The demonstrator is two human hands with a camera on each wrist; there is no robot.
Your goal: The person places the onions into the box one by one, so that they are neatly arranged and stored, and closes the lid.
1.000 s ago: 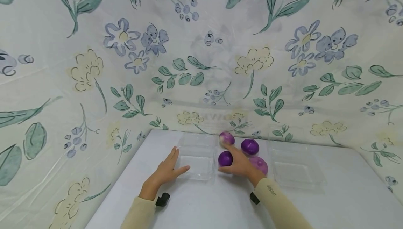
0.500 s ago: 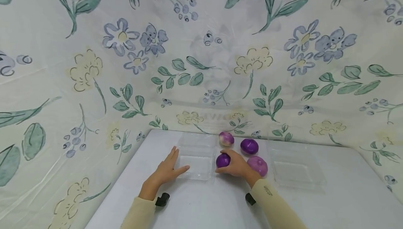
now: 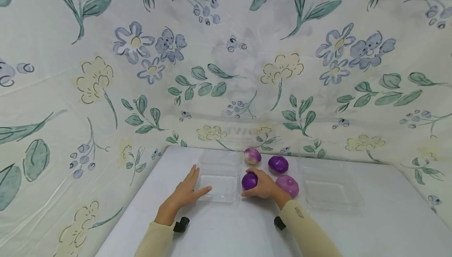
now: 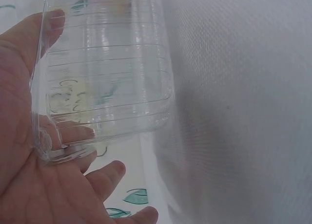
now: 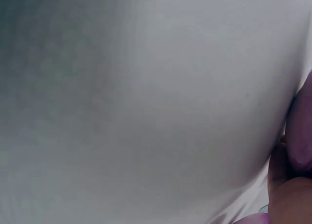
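Had both hands in play over the white desk (image 3: 240,233): left hand (image 3: 187,190) open, fingers straight and spread along the side of the left clear container (image 3: 219,201), thumb pointing across its near edge; right hand (image 3: 263,188) gripping a dark purple vegetable (image 3: 249,181), fingers and thumb bent round it. Nicely caught! Held that round one just right of the left container, touching or barely apart, too close to call; could not tell, either, whether lifted or resting on the desk.

Looked early in the work: had one grasp made, apparently secure, with the vegetable outside both containers. Counted three more, ungripped and probably left for later: a pink-and-white vegetable (image 3: 252,155) at the back, a second dark purple vegetable (image 3: 278,164) near it, a pinkish-purple vegetable (image 3: 287,186) partly covered by the right wrist.

Spotted a right clear container (image 3: 328,192) beyond those, plus a floral sheet (image 3: 226,53) rising behind everything. Faced tight going, by the look of it: a thin transparent wall beside the held vegetable, hard to pick out against white, and that pinkish-purple one crowding the wrist. Got little from the right wrist view, mostly pale blur.
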